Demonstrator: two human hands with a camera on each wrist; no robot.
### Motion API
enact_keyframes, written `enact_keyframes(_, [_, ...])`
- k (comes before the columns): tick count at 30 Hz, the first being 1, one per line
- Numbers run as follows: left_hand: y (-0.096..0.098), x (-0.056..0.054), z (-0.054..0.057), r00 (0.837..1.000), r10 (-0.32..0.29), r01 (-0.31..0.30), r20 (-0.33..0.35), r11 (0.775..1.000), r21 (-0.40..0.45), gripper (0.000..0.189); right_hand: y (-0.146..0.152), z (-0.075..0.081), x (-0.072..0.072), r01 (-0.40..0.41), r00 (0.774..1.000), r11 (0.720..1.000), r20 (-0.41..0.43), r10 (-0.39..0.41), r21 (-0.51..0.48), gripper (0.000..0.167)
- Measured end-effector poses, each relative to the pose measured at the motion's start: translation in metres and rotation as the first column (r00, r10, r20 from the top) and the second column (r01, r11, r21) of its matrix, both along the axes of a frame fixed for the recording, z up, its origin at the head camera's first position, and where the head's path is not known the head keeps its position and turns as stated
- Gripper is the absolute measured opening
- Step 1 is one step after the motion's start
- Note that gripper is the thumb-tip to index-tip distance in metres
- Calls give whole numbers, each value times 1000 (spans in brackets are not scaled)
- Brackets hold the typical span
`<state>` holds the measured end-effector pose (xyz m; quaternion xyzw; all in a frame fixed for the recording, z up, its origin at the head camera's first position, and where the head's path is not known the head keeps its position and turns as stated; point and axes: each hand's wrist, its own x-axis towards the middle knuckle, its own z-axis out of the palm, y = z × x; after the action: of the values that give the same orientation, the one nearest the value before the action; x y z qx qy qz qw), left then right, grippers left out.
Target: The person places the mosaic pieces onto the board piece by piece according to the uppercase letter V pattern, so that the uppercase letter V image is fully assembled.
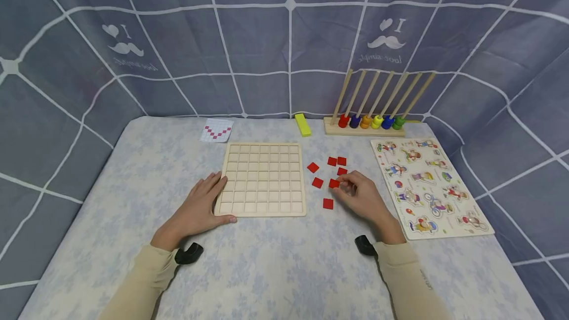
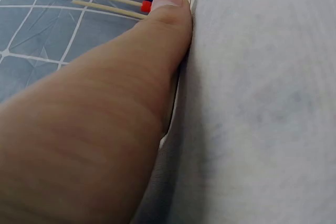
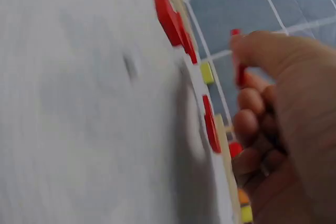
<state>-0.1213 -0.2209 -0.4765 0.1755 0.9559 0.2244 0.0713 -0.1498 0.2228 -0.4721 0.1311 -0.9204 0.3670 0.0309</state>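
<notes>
A square wooden grid board (image 1: 262,180) with shallow cells lies on the table. My left hand (image 1: 202,206) rests against its left edge, fingers extended and thumb along the front corner. In the left wrist view the thumb (image 2: 168,14) touches the board's side. My right hand (image 1: 362,196) pinches a red square tile (image 1: 334,183) between thumb and finger; the right wrist view shows this tile (image 3: 238,59) raised off the table. Around that hand lie several other red tiles (image 1: 328,204), right of the board.
Behind the board lie a paper card (image 1: 217,130) with a pink zigzag on a grid and a yellow block (image 1: 303,125). A wooden peg rack (image 1: 364,130) with coloured beads stands at the back right. A picture puzzle board (image 1: 431,189) lies at the right.
</notes>
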Motion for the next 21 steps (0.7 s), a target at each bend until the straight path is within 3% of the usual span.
enact_keyframes(8, [-2,2,0,1000,-2,2,-4,1000,15,116,-41,14,-1,-94,996,995,-8,94,-20,21])
enact_keyframes(21, [1,2,-2,1000,-11,10,-26,1000,-2,116,-105,16,-6,-220,974,975,49,220,-15,19])
